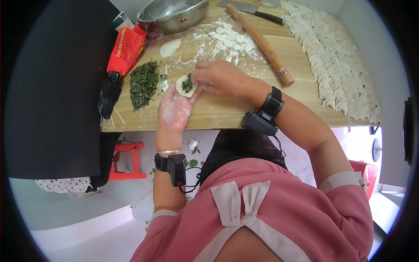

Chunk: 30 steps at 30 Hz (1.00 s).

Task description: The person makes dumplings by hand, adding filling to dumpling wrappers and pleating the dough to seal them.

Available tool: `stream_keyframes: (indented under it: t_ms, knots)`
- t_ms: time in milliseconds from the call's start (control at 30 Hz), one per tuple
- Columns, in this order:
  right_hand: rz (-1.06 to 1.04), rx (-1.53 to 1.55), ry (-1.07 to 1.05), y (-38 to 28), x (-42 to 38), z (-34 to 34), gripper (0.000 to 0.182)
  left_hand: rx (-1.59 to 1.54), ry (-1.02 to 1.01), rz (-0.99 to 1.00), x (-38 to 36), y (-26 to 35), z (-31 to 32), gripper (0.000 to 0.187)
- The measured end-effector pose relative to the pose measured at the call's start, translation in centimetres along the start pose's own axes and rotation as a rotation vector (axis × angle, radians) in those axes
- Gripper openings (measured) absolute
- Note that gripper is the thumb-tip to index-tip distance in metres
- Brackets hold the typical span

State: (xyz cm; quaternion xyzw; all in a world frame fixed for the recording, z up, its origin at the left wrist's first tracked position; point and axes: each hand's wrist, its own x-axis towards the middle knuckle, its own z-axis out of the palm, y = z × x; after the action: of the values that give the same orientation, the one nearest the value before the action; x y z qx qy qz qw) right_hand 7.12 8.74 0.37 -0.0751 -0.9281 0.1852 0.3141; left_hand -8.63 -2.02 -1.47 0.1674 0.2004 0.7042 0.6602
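your left hand grips the wrapper, right hand curled, hold unclear — tilt it and greens could spill

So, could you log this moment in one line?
left hand: holds round white dough wrapper | right hand: at wrapper's edge | wrapper: open, chopped dark-green filling showing | nearby: loose dark-green chopped-leaf pile

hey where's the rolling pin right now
In the head view, the rolling pin lies right of centre on the table, between the floured dough pieces and the rows of dumplings.
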Motion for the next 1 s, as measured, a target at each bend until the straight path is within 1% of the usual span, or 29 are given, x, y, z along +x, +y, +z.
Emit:
stream_keyframes:
  t_ms: [33, 167, 233, 267, 333, 367, 433, 567, 633, 667, 733, 767, 833, 933, 1000]
  knots:
    - [-0.025, -0.011, 0.010, 0.0, 0.1, 0.1, 0.016, 0.012, 0.012, -0.006, 0.0, 0.0, -0.1, 0.035]
    - [0.007, -0.027, -0.013, -0.2, 0.2, 0.3, 0.013, 0.054, -0.001, -0.020, -0.2, 0.0, 0.1, 0.035]
    - [0.023, 0.057, 0.094, 0.0, 0.1, 0.4, 0.011, 0.135, 0.047, 0.011, -0.4, -0.3, 1.0, 0.036]
    - [0.021, 0.056, 0.097, 0.1, 0.0, 0.4, 0.011, 0.138, 0.045, 0.011, -0.4, -0.3, 1.0, 0.036]
    - [0.101, 0.157, 0.112, 0.1, 0.1, 0.3, 0.011, 0.350, 0.082, 0.047, -0.5, -0.4, 0.9, 0.035]
    - [0.100, 0.156, 0.116, 0.1, 0.1, 0.2, 0.011, 0.354, 0.079, 0.046, -0.5, -0.6, 0.7, 0.035]
    - [0.209, 0.212, 0.087, -0.3, 0.1, 0.0, 0.012, 0.605, 0.064, 0.139, -0.7, -1.2, 0.6, 0.039]
    - [0.210, 0.238, 0.100, -0.9, 0.1, -0.6, 0.014, 0.605, 0.122, 0.137, -0.8, -1.4, 0.9, 0.042]
    - [0.248, 0.238, 0.033, -1.2, 0.2, -1.1, 0.018, 0.601, 0.114, 0.144, -0.7, -1.4, 0.6, 0.037]
    - [0.246, 0.238, 0.032, -1.1, 0.1, -1.1, 0.018, 0.601, 0.115, 0.146, -0.7, -1.4, 0.5, 0.037]
    - [0.154, 0.144, 0.169, -0.5, -0.1, -0.6, 0.024, 0.572, 0.108, 0.168, -0.8, -1.4, 0.6, 0.040]
    - [0.154, 0.145, 0.169, -0.2, -0.2, -0.4, 0.024, 0.572, 0.108, 0.169, -0.8, -1.3, 0.7, 0.040]
    - [0.058, 0.119, 0.155, 0.2, -0.1, -0.2, 0.028, 0.542, 0.085, 0.173, -0.9, -1.3, 0.9, 0.037]
    - [0.081, 0.171, 0.116, 0.1, -0.2, -0.1, 0.027, 0.529, 0.103, 0.171, -0.9, -1.3, 0.8, 0.037]
    - [0.054, 0.188, 0.140, 0.1, -0.1, 0.1, 0.024, 0.527, 0.099, 0.171, -0.9, -1.2, 0.9, 0.036]
